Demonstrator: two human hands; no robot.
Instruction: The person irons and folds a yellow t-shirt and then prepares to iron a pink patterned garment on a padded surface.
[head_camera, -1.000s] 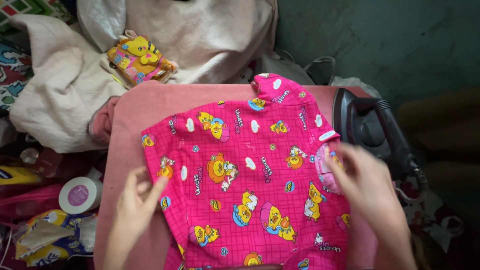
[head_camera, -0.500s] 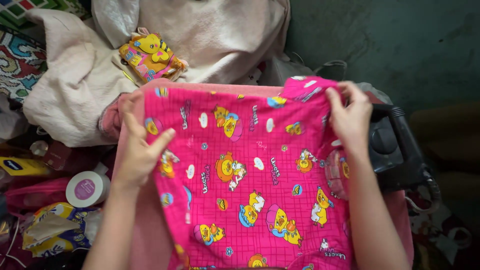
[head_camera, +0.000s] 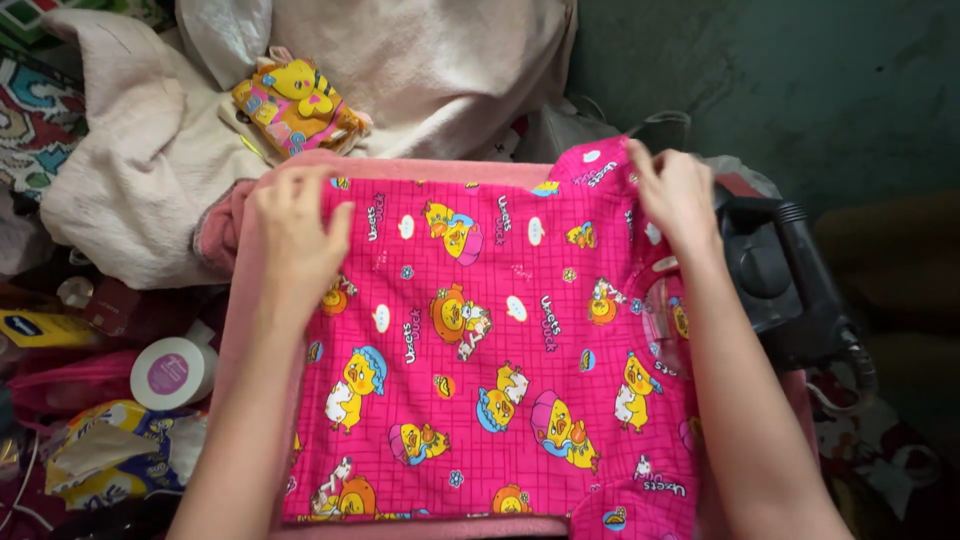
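The garment (head_camera: 500, 340), bright pink with cartoon ducks, now lies spread flat across the pink padded table (head_camera: 262, 300) in the middle of the frame, its far edge running straight along the top. Half a second ago that edge was lifted and bunched between the hands; a second ago the cloth lay skewed, with a sleeve poking up toward the top. It has since been pulled square and laid down, so the print reads smooth from the upper edge to the bottom of the frame. The left hand (head_camera: 295, 240) rests on the upper left corner of the garment, fingers (head_camera: 300, 190) loosely spread and flat on the cloth, pressing rather than pinching. The right hand (head_camera: 678, 195) sits at the upper right corner by the sleeve; its fingers (head_camera: 645, 165) are curled close together on the fabric edge, though whether they pinch it or only press on it cannot be told. Just right of that hand stands a dark iron (head_camera: 775, 280), off the garment. In the upper left lie a cream blanket (head_camera: 130, 180) and a folded yellow cloth (head_camera: 295, 105); at the left edge stands a white tub (head_camera: 168, 372) with a purple lid label.
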